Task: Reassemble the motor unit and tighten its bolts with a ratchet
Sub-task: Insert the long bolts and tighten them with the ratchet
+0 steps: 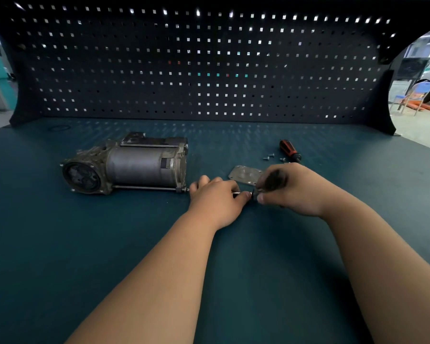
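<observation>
Just right of the motor unit (132, 165), the left hand (216, 197) pinches a thin metal bit (236, 193) against a dark tool (273, 181) gripped by the right hand (293, 192).

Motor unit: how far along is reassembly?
Done: a long side bolt sits along the motor unit. In hand: right hand grips a dark tool, left hand pinches a thin metal bit at its end. Left: cover plate and loose screws lie unfitted on the mat near the screwdriver.
</observation>
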`<state>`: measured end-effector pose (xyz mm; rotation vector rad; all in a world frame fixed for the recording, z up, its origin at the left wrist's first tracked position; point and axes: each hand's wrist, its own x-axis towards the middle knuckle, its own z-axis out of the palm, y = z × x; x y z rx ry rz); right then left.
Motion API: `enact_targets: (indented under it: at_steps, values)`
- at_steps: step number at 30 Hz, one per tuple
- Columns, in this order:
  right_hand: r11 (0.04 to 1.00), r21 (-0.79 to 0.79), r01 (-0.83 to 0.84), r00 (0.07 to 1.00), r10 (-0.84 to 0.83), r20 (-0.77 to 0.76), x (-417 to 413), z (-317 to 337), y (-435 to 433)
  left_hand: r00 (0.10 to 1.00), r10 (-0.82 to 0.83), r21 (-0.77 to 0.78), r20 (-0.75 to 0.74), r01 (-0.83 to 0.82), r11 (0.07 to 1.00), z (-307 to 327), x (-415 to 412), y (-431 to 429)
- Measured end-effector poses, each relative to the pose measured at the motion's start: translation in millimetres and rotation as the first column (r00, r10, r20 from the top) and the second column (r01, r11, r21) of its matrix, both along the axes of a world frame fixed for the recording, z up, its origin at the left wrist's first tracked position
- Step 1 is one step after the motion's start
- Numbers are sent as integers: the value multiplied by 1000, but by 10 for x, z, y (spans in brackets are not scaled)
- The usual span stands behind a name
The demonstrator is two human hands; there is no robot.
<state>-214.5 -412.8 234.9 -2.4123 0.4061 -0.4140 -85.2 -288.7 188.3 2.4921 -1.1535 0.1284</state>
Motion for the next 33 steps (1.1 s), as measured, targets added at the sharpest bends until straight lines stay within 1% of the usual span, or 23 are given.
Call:
enact_targets:
  at_steps: [2,4,6,9,11,16,21,25,27,30,33]
  values:
    - [996,-88,-3,999,0,-38,-23,10,14,1000,7,-11,-3,-7,1000,-5,-7,-3]
    - [995,-98,6,999,-10,-36,-22,21,15,1000,17,-32,-9,-17,999,-6,-12,-5]
    - [999,-51,6,1000,-7,-22,-14,16,8,999,25,-66,-25,-26,997,0,-12,-2]
    - [998,67,21,999,-24,40,11,-23,-17,999,23,-106,-40,-27,994,9,-10,5]
    - [989,132,65,994,-76,78,36,-52,-43,999,15,-108,-40,-19,994,10,-13,9]
    - [968,229,101,983,-133,127,109,-131,-45,1000,24,-85,-4,-24,996,-2,-19,4]
    - [936,287,205,966,-241,95,240,-175,-34,999,35,-51,29,-34,998,-18,-20,-5]
    - [929,239,282,958,-285,-24,336,-178,-54,999,37,-37,38,-35,999,-35,-7,-6]
    - [926,233,297,955,-293,-54,350,-172,-69,999,35,-24,37,-34,999,-37,-3,-8]
    - [930,225,291,957,-286,-58,344,-182,-78,999,32,-3,42,-31,1000,-32,6,-16]
    - [933,245,262,963,-269,-7,329,-200,-67,999,24,35,44,-26,999,-30,9,-20]
